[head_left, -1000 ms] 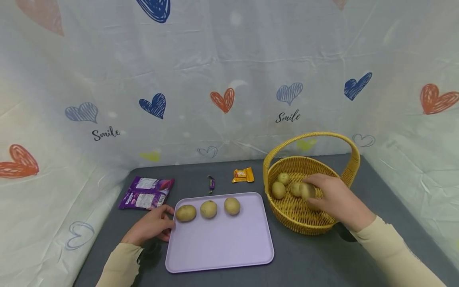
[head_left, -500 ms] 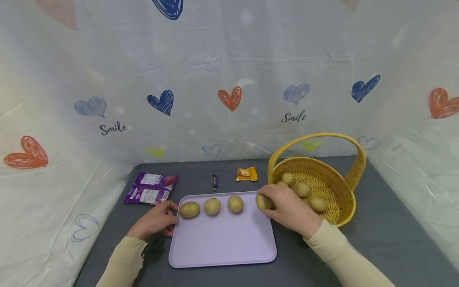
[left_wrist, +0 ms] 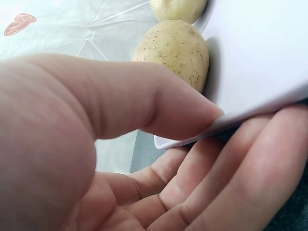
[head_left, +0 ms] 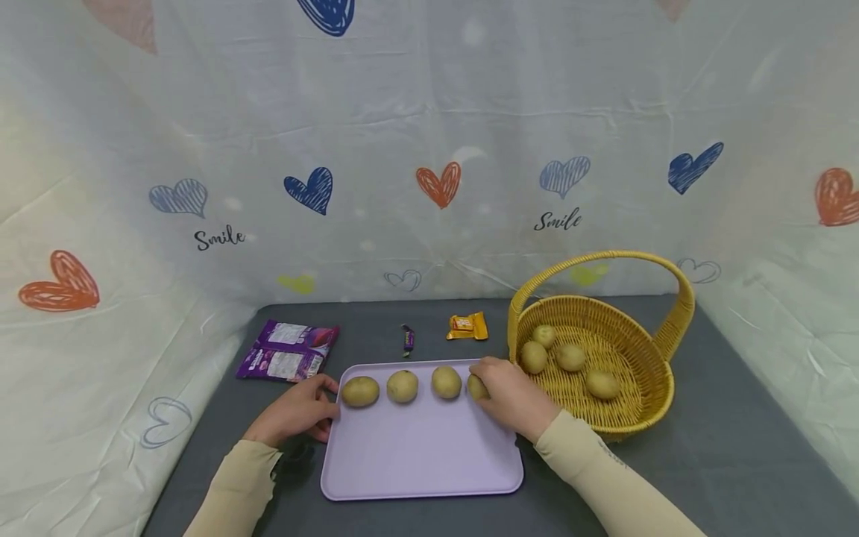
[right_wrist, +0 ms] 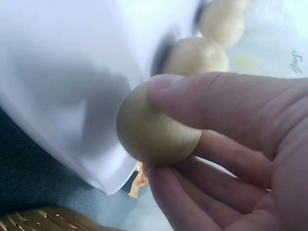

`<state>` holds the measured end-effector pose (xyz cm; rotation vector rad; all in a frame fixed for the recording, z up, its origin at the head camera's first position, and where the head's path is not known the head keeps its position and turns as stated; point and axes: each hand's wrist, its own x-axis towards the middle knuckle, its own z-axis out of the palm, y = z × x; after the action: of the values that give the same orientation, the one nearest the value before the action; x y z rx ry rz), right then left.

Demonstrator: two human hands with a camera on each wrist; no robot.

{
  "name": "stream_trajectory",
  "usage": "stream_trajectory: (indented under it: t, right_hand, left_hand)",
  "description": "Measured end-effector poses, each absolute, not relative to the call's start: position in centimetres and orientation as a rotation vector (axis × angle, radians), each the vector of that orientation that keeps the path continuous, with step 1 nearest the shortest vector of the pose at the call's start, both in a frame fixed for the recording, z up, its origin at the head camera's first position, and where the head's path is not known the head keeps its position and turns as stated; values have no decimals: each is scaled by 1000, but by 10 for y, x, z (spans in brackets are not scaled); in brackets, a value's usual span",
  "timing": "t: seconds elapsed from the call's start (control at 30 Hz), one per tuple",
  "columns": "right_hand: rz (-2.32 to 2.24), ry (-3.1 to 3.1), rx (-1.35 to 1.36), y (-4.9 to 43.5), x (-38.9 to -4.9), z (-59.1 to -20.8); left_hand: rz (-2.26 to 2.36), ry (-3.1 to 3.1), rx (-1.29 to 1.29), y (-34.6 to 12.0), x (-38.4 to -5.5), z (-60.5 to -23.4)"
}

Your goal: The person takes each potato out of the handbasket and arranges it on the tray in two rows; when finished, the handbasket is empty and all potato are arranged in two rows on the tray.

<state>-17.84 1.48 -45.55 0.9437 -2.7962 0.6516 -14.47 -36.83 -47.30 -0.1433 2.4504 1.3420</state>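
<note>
My right hand (head_left: 515, 397) holds a potato (right_wrist: 149, 127) between thumb and fingers, at the far right corner of the lilac tray (head_left: 423, 462). Three more potatoes lie in a row along the tray's back edge: an oval one (head_left: 360, 391) at the left, a rounder one (head_left: 402, 386) and another (head_left: 446, 382) beside the held potato. At the tray's left rim, my left hand (head_left: 295, 410) pinches the edge, thumb on top and fingers underneath, as the left wrist view shows. A yellow wicker basket (head_left: 631, 429) with several potatoes (head_left: 570, 357) stands right of the tray.
Behind the tray lie a purple snack bag (head_left: 288, 350), a small purple wrapped candy (head_left: 408, 340) and an orange packet (head_left: 467, 326). The basket's tall arched handle (head_left: 604, 255) rises near the right hand. A white heart-printed sheet (head_left: 376, 246) hangs behind the dark grey table (head_left: 745, 418).
The right hand has lifted a potato out of the basket and carried it left to the tray's back right corner. The left hand stays at the left rim. The head view has shifted slightly.
</note>
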Motion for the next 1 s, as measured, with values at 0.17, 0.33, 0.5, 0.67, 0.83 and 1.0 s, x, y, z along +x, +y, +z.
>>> stream_trajectory:
  t: [0.17,0.33,0.5,0.67,0.83,1.0]
  right_hand:
    - [588,-2798,911,10,-179,-459]
    - [571,-2802,892,8,-180,-461]
    - [561,-2812,886,8,-181,-461]
    - [551,-2817,902,8,-183,-462]
    - [526,-2805,931,6,-184,-462]
    - [574,-2826,934,10,-178,-454]
  left_hand:
    - [1334,2455,-136,-367,-146,-473]
    - [1318,2457,-146,-366,-147,-473]
    - [1303,2471,-143,-366,-148,-473]
    - [1289,2476,-144,-366,-148,-473]
    - [1281,2475,-163,-367,-148,-473]
    - [1287,2473,-181,-368,-147,-474]
